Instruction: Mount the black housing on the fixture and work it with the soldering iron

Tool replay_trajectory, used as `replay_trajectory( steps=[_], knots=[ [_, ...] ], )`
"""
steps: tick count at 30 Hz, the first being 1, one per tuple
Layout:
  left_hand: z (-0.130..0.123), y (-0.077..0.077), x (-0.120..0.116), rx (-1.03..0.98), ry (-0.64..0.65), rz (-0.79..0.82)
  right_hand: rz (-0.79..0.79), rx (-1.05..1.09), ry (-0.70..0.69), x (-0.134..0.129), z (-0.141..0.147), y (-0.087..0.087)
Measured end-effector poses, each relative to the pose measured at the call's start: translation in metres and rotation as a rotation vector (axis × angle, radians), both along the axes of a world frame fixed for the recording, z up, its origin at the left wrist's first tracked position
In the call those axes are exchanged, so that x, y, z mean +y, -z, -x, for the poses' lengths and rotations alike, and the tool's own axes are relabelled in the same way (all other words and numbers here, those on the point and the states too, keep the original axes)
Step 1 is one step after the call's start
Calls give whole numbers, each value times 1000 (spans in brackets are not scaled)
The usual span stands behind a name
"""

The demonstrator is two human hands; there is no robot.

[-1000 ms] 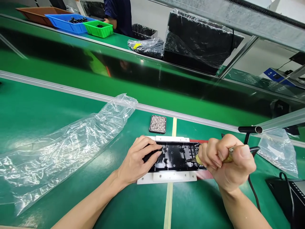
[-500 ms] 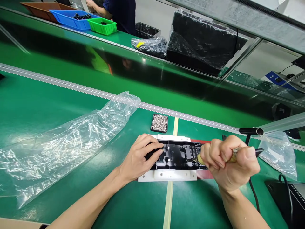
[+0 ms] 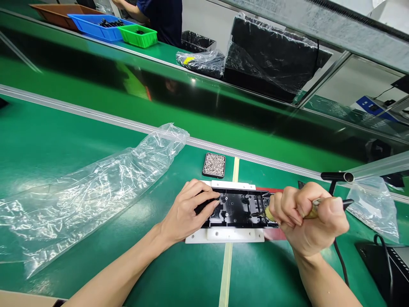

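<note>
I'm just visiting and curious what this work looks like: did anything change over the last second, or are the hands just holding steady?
Almost nothing. Only the view shifted a little early on, as the head moved. The left hand stays pressed on the left end of the black part in its white fixture. The right hand keeps its grip on the corded tool, tip at the part's right end. The tray of screws and the plastic bag lie unmoved.

A green bench [image 3: 96, 238] carries a white jig [image 3: 224, 235], a screw tray [image 3: 214, 165] and a plastic bag [image 3: 86, 192].
</note>
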State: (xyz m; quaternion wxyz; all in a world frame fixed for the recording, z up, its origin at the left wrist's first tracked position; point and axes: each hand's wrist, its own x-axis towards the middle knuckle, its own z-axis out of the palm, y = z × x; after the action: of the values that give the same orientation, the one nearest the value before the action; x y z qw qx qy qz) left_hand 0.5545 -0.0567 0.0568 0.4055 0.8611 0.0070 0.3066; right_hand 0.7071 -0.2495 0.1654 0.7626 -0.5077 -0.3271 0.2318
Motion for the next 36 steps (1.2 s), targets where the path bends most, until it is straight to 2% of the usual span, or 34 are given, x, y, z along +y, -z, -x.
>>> replay_trajectory(
  steps=[25,36],
  knots=[
    [-1,-2,0,-16,12,-1,16,-23,10,3,5,-4],
    [0,-2,0,-12,14,-5,-12,-28,8,3,8,0]
  ],
)
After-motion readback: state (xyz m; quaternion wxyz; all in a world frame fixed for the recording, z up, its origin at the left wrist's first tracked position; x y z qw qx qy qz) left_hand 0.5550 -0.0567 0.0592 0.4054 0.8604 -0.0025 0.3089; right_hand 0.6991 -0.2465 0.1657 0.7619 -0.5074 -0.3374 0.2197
